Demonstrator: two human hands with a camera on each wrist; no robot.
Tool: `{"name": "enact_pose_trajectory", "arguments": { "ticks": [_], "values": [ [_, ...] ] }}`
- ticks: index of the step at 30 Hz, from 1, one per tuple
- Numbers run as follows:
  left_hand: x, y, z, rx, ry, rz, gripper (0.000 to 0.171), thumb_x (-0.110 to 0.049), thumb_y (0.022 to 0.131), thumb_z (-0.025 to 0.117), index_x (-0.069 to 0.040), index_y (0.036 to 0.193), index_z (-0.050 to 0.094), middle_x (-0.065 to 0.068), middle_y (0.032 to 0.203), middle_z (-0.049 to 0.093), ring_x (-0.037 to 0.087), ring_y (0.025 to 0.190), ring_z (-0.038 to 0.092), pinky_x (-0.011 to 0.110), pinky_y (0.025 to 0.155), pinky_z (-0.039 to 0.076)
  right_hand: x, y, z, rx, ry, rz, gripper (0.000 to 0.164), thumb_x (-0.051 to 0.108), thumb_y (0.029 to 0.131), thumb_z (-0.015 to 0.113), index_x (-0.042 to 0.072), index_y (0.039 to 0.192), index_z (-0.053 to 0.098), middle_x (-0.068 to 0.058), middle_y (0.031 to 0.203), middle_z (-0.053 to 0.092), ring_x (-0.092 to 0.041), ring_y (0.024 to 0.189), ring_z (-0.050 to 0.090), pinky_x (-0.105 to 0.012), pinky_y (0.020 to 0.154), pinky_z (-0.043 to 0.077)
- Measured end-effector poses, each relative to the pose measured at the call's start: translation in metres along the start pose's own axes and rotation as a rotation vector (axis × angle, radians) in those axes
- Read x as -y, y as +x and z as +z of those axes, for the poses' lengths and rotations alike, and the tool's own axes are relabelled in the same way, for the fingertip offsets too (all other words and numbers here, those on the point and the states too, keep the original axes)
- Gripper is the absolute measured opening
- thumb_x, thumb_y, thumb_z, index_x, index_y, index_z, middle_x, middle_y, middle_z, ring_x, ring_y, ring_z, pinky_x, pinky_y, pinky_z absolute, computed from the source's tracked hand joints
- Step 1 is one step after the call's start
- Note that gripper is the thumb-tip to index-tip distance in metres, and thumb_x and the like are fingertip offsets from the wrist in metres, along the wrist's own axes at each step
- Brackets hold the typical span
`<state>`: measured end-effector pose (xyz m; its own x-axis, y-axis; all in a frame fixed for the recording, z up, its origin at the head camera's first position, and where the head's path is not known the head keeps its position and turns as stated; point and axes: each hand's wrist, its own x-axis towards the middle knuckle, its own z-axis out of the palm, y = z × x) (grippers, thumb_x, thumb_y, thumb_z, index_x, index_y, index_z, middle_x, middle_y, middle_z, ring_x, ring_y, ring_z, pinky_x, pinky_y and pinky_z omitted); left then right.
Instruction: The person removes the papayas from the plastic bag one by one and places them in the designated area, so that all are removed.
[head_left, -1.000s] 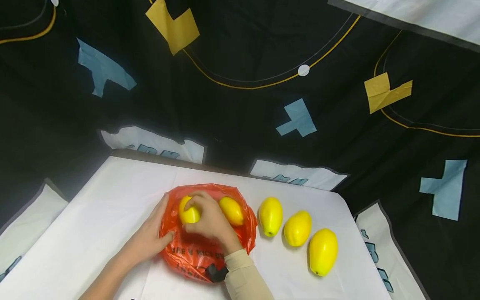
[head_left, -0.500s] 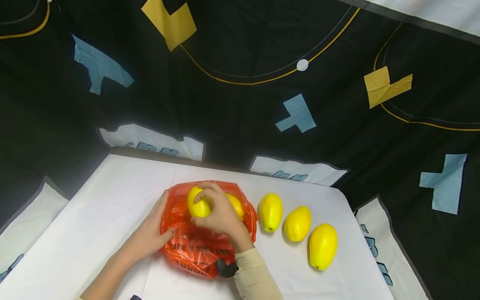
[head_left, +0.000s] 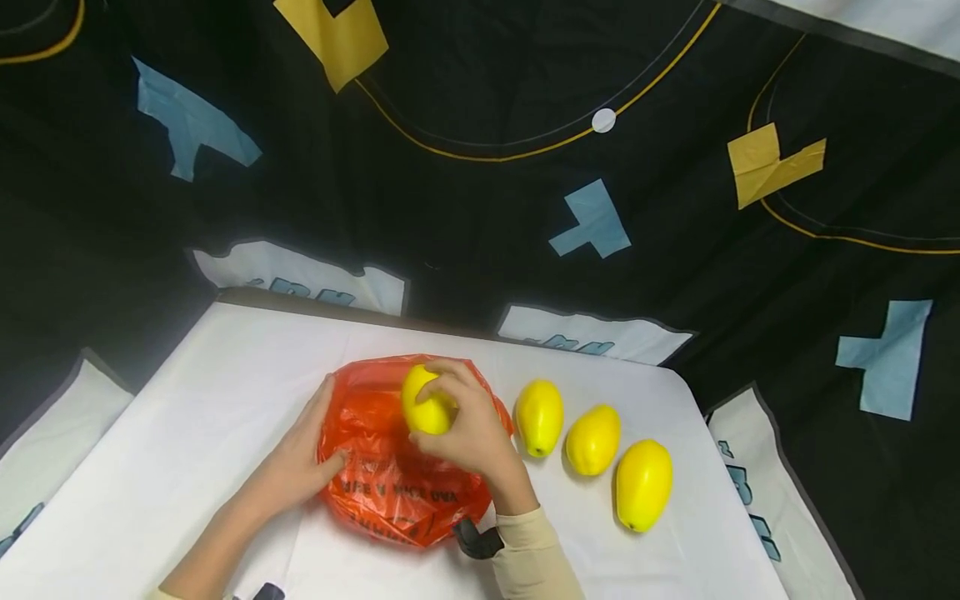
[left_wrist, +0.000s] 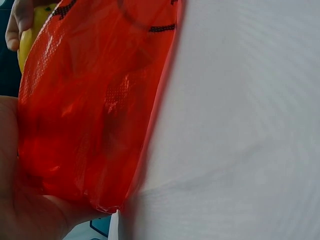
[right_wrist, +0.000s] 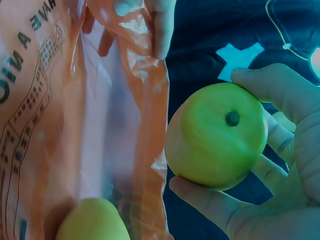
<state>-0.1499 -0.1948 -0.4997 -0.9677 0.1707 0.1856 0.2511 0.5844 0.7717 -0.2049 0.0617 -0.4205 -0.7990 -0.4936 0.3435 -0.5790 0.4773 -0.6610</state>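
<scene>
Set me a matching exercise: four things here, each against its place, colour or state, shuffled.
Things:
1. Bag
2. Left grip
3. Right grip
4. Three fruits

Descriptions:
A. Lying in a slanting row on the table
B. Curled around a yellow fruit
C. Red, mouth open
D. Against the bag's left side

Pairs: 1-C, 2-D, 3-B, 4-A

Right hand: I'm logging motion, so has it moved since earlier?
Yes: in the head view, the right hand has moved rightward, toward the leftmost loose fruit.
</scene>
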Motion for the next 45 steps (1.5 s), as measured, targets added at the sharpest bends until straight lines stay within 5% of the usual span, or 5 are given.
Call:
{"name": "enact_pose_trajectory", "arguments": {
  "ticks": [18,36,45],
  "values": [
    [0.005,-0.005,0.001,-0.022,-0.036,0.017,0.107,-0.003,0.081,0.068,-0.016,0.157,-0.005,0.006,0.163,-0.003,0.037,0.146,0.007,0.064,0.111,0.017,-0.009,-0.025,-0.025,-0.033,0.063,0.009,0.036,0.016,0.069,0.085,0.026,0.096,0.064,0.009,0.14,0.044,-0.016,0.129,0.041,-0.04,0.09,0.052],
    [0.004,-0.001,0.002,-0.018,-0.035,0.02,0.106,-0.004,0.082,0.068,-0.018,0.157,-0.006,0.007,0.163,-0.003,0.037,0.146,0.008,0.064,0.111,0.018,-0.014,-0.053,-0.05,-0.09,0.052,0.051,0.038,0.019,0.069,0.087,0.028,0.098,0.065,0.009,0.14,0.046,-0.017,0.124,0.043,-0.039,0.08,0.055],
    [0.002,0.0,0.003,-0.008,-0.022,0.01,0.107,-0.004,0.082,0.069,-0.017,0.157,-0.005,0.006,0.163,-0.003,0.038,0.146,0.008,0.065,0.111,0.019,-0.022,-0.071,-0.056,-0.124,0.118,0.109,0.042,0.014,0.066,0.09,0.028,0.097,0.066,0.006,0.141,0.046,-0.024,0.128,0.042,-0.057,0.087,0.05]
  ]
}}
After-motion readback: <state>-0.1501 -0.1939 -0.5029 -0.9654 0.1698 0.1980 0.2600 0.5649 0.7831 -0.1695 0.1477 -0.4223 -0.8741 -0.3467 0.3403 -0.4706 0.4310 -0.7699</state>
